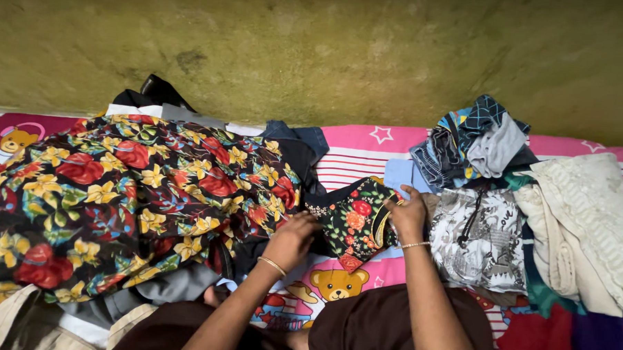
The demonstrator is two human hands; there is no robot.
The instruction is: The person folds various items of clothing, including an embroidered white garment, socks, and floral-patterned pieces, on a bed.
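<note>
Small floral garment (354,225): black, red-flowered; on pink bedsheet (357,150), between hands. Left hand (292,238) gripping its left edge; right hand (407,214) pinching its right edge.

No packages in view; no labels, signs or screens in view; frame holds only cloth items on bed against plain wall.
</note>
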